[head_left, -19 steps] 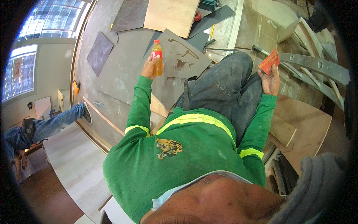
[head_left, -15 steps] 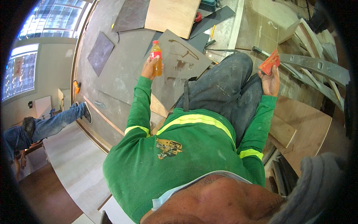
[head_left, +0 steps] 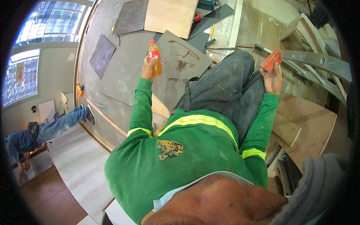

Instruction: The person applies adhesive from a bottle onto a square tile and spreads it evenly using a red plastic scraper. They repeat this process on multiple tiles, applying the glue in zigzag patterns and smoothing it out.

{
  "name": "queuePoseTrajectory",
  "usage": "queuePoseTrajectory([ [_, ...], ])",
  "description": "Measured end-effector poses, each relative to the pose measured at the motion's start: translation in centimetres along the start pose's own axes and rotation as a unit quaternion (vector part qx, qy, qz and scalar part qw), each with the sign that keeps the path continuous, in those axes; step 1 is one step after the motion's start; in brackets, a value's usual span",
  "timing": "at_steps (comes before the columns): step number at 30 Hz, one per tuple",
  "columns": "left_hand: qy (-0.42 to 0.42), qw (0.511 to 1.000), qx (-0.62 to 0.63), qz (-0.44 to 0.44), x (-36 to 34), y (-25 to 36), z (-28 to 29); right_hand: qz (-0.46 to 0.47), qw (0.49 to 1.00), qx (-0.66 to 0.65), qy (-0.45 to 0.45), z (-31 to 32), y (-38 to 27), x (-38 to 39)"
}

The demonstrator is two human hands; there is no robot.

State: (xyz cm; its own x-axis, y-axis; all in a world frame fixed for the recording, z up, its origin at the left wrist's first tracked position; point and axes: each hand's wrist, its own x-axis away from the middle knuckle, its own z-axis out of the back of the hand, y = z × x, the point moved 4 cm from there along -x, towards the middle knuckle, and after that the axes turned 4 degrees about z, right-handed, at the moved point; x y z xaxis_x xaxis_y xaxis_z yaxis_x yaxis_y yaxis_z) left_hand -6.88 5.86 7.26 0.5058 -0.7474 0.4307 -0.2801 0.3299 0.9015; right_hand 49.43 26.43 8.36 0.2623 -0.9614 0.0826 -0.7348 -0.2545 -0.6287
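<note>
A capped bottle of orange liquid (head_left: pixel 156 66) is standing nearly upright in the left hand (head_left: pixel 148 70), in front of the person and to the left, the fingers closing around its lower body. Its red label (head_left: pixel 153 54) is showing pale marks, too small to read. The right hand (head_left: pixel 273 79) is pinching a red-orange packet (head_left: pixel 272 60) by its lower edge, beyond the right thigh; its surface print is also not reading clearly. The green top (head_left: pixel 202 157) is carrying a yellow-and-black machine-like emblem (head_left: pixel 169 149) on the chest. Beyond the bottle, a stained grey board (head_left: pixel 187 56) is lying near a pale wooden panel (head_left: pixel 170 17). At far left, a co-worker's jeans-clad leg (head_left: pixel 62 125) is extending toward the grey floor (head_left: pixel 129 60).
</note>
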Motion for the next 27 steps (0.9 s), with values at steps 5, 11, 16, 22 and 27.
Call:
queuePoseTrajectory([
  [5,-0.031,0.999,0.017,-0.025,0.9,0.6,-0.5,0.001,1.0,-0.002,-0.004,-0.2,0.2,0.0],
  [11,0.069,0.988,-0.092,-0.104,2.0,1.1,-0.3,-0.008,1.0,0.006,-0.005,-1.4,0.5,-0.1],
  [16,0.034,0.994,-0.008,-0.102,2.7,1.6,-0.6,0.003,1.0,0.029,0.011,-2.8,0.4,-0.1],
  [22,0.051,0.996,-0.051,-0.045,3.5,1.2,1.5,-0.038,0.995,0.083,-0.035,-3.3,1.3,0.9],
  [27,-0.013,0.989,0.131,-0.075,3.6,0.1,1.5,-0.025,0.997,0.069,-0.022,-2.9,1.1,0.3],
])
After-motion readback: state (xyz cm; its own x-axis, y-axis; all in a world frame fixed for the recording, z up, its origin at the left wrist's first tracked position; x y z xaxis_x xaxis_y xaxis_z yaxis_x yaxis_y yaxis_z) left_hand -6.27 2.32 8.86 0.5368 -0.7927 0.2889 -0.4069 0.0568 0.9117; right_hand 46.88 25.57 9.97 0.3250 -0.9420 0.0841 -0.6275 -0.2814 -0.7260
